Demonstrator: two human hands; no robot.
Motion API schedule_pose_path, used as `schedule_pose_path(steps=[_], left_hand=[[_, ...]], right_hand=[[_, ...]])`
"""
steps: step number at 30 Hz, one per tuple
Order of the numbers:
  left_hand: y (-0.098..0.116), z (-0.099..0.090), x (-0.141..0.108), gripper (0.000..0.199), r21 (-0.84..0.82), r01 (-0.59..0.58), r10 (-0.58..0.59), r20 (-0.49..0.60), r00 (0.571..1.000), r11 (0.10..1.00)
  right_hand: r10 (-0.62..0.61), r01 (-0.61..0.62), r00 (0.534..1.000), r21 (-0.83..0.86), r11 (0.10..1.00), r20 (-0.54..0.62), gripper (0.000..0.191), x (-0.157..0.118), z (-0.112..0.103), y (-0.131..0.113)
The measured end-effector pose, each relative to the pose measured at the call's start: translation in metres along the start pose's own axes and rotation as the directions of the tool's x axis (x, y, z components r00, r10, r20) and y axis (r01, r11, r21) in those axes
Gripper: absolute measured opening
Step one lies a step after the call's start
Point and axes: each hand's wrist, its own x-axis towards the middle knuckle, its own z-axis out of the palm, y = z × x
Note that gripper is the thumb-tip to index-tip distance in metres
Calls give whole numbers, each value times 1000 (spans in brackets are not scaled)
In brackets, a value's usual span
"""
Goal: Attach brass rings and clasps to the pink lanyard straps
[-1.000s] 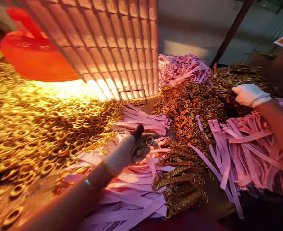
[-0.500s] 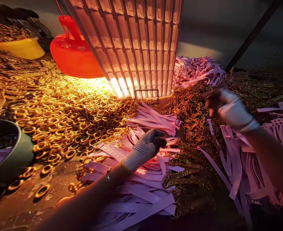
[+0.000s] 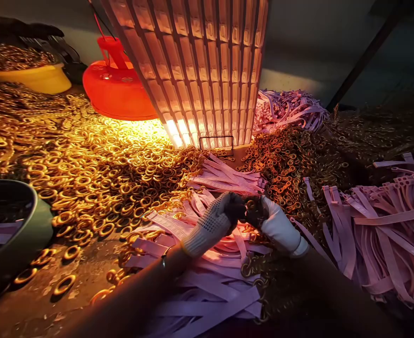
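My left hand (image 3: 218,218), in a dotted white glove with dark fingertips, is closed over a heap of pink straps (image 3: 207,281). Its fingertips meet those of my right hand (image 3: 273,223), which wears a white glove and is also closed. Something small and brassy shows between the fingers, too dark to identify. Behind the hands lies a small stack of pink straps (image 3: 224,174). Brass clasps (image 3: 284,164) are piled beyond my right hand, and gold rings (image 3: 122,173) spread to the left.
A red lamp (image 3: 117,91) glows beside a leaning ribbed panel (image 3: 207,70). A green bucket (image 3: 39,220) stands at the left, a yellow basin (image 3: 48,79) behind it. More pink straps (image 3: 386,225) lie at the right, others (image 3: 287,110) at the back.
My right hand has moved left and down from above the clasp pile to meet my left hand. My left hand has stayed nearly in place. The view has shifted slightly.
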Motion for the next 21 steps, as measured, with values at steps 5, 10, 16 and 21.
schedule_pose_path(steps=[5,10,16,21], left_hand=[[0,0,-2,29,-144,152,-139,102,985,978],[-1,2,-2,25,-91,136,-129,78,988,986],[-5,2,-2,26,-263,224,-198,120,973,938],[14,4,-4,27,-290,284,-244,167,955,914]], right_hand=[[-56,40,986,-102,994,-160,43,-1,-2,10],[-126,70,992,-764,642,-15,34,-14,-10,0],[-36,194,981,-980,46,193,16,-16,-7,-29],[-131,223,974,-896,385,187,19,-17,-11,-27]])
